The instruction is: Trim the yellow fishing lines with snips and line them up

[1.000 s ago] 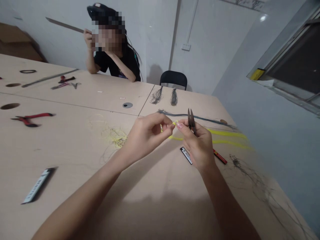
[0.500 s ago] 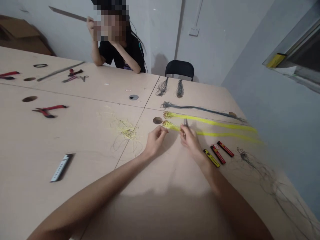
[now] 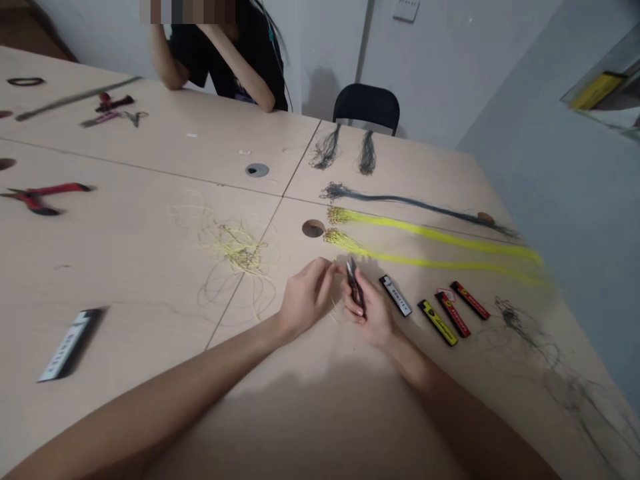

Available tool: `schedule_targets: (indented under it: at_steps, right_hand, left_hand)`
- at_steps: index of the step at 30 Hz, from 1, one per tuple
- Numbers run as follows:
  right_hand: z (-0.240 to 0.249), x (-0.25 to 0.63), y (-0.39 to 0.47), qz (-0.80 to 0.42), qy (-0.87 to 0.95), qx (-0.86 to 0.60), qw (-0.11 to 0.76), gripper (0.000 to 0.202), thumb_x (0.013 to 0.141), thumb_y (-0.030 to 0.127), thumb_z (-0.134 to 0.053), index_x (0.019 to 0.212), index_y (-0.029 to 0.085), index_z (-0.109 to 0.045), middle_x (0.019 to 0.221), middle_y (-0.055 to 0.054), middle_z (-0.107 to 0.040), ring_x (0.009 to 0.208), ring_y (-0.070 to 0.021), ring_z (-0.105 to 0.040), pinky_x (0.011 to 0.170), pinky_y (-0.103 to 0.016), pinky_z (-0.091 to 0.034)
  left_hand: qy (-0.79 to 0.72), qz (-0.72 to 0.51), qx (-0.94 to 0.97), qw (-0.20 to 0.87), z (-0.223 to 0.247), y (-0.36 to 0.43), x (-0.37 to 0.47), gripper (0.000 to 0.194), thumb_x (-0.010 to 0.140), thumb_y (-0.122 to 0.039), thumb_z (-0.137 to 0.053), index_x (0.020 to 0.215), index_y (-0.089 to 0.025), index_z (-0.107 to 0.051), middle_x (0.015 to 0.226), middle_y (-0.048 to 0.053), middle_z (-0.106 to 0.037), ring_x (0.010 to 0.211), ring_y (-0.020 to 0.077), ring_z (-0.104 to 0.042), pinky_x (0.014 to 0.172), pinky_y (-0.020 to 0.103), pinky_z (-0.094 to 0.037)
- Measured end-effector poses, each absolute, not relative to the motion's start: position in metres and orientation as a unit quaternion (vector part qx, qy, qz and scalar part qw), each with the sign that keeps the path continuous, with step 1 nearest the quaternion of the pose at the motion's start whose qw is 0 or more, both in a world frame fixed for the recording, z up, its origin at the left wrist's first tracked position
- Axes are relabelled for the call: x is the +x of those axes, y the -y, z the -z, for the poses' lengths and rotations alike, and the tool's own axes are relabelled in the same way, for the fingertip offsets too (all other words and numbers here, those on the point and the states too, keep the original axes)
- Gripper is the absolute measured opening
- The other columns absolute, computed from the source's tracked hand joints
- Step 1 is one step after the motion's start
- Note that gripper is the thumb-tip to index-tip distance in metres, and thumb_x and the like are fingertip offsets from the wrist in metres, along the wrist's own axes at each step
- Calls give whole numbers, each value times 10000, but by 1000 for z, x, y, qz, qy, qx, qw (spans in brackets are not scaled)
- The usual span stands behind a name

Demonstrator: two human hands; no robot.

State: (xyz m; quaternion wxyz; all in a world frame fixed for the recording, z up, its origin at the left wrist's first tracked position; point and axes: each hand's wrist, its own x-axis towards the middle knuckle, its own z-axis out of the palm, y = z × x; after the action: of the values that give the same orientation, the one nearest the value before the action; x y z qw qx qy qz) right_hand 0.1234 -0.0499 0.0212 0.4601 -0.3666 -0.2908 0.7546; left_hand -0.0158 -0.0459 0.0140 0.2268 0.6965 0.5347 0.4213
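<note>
Within the right hand (image 3: 376, 315), curled fingers (image 3: 353, 311) grasp small dark metal scissors (image 3: 357, 293), blades jutting beyond; just beside, the left hand (image 3: 306, 293) bunches its fingers, whether gripping anything, I cannot tell.

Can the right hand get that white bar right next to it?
Probably yes: the white bar lies just beside the right hand, nothing between them. The scissors in its grip might get in the way, though.
</note>
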Motion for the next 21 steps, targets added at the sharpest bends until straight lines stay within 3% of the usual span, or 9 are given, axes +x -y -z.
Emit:
schedule_targets:
  at_steps: [5, 7, 10, 21]
  right_hand:
    - [-21, 122, 53, -750, 299, -368, 460, 467, 765, 558, -697, 1100, 254, -582, 641, 94, -468, 366, -29, -183, 334, -190, -93]
    - [-20, 122, 53, -757, 304, -366, 448, 400, 776, 580, -673, 934, 220, -599, 565, 95, -421, 359, -32, -172, 341, -197, -102]
    - [-18, 124, 52, -769, 320, -360, 421, 459, 786, 632, -635, 682, 209, -491, 431, 101, -306, 343, -42, -160, 355, -205, -121]
    - [-17, 123, 51, -760, 318, -371, 427, 484, 744, 636, -672, 636, 209, -471, 416, 97, -309, 343, -43, -169, 354, -205, -148]
  left_hand:
    - [-506, -392, 757, 132, -9, 47, -16, 225, 973, -264, -411, 814, -189, -551, 740, 29, -658, 599, 116, -586, 541, 220, -409]
    - [-495, -389, 768, 115, -8, 47, -16, 198, 973, -252, -413, 854, -188, -557, 748, 30, -670, 610, 118, -610, 538, 213, -413]
    - [-487, -394, 772, 106, -7, 47, -15, 155, 972, -240, -430, 930, -182, -568, 751, 29, -681, 596, 111, -618, 524, 205, -404]
    - [-462, -402, 786, 80, -6, 46, -15, 125, 972, -214, -443, 934, -174, -555, 719, 17, -673, 525, 85, -579, 471, 193, -361]
